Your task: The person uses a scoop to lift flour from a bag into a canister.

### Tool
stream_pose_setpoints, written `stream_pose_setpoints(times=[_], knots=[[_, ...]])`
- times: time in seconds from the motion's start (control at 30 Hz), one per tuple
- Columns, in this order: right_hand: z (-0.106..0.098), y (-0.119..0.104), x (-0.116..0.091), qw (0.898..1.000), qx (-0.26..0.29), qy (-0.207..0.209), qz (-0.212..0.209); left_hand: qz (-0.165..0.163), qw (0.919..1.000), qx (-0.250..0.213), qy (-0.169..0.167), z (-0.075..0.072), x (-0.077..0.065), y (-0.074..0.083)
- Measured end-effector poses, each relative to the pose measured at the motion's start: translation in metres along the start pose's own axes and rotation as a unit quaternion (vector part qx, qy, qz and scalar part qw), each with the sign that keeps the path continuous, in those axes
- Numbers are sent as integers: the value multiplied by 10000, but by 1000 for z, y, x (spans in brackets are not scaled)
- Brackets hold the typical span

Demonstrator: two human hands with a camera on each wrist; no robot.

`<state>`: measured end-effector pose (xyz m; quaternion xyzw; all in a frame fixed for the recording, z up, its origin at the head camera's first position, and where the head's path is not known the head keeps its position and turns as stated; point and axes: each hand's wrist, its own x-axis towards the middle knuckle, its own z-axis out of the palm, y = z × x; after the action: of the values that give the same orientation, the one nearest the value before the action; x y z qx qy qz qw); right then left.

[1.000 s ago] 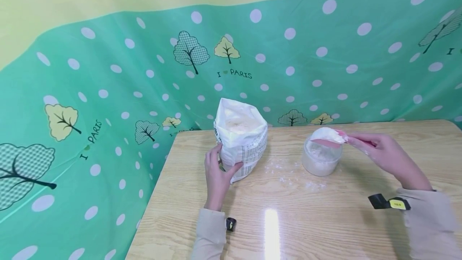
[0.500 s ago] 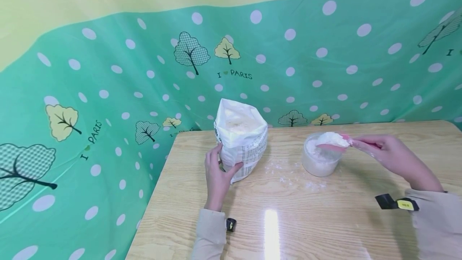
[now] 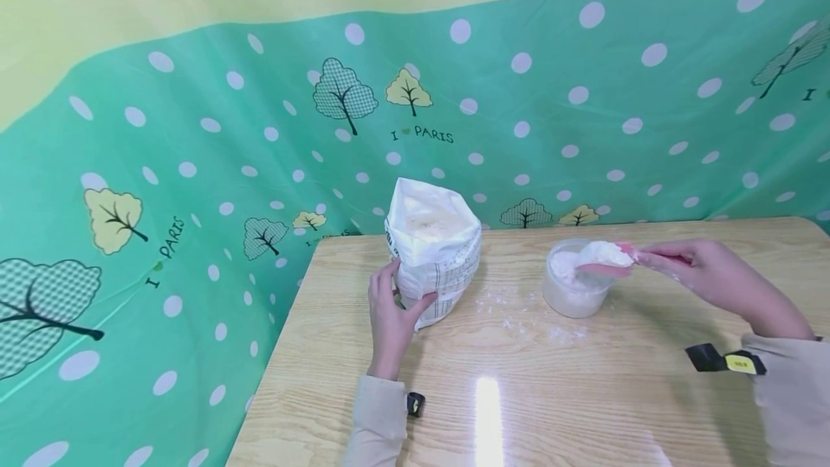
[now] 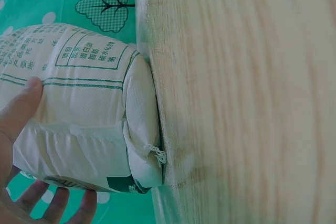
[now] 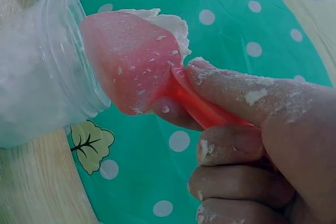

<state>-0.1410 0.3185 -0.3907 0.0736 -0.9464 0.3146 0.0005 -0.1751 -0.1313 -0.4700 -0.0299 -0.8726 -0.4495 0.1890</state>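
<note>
My left hand (image 3: 392,316) holds the near left side of an upright white flour bag (image 3: 447,272), its top open with white powder inside. In the left wrist view the thumb lies on the bag's printed face (image 4: 84,98), the fingers on the other side. My right hand (image 3: 707,276) grips the handle of a pink scoop (image 5: 136,61), dusted with powder along the thumb and fingers. Heaped white flour (image 3: 604,254) fills the scoop, which is at the right rim of a clear round jar (image 3: 573,301). Flour lies inside that jar too.
Spilled flour (image 3: 506,323) dusts the wooden table (image 3: 551,395) between bag and jar. A green dotted cloth (image 3: 259,128) with printed trees hangs behind and to the left of the table.
My right hand has drawn the loaded scoop rightward and slightly lower, from over the jar's middle to its right rim. The left hand and the flour bag have stayed in place.
</note>
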Motion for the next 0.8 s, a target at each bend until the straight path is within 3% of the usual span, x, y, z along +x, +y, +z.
stream_pose_setpoints(times=[0.33,0.8], knots=[[-4,-3,5,9984,-243,-10,-504,-48,10000,-37,4,0,-1,0],[-16,-17,21,9943,-669,-714,-415,15,10000,-68,34,0,-1,1]])
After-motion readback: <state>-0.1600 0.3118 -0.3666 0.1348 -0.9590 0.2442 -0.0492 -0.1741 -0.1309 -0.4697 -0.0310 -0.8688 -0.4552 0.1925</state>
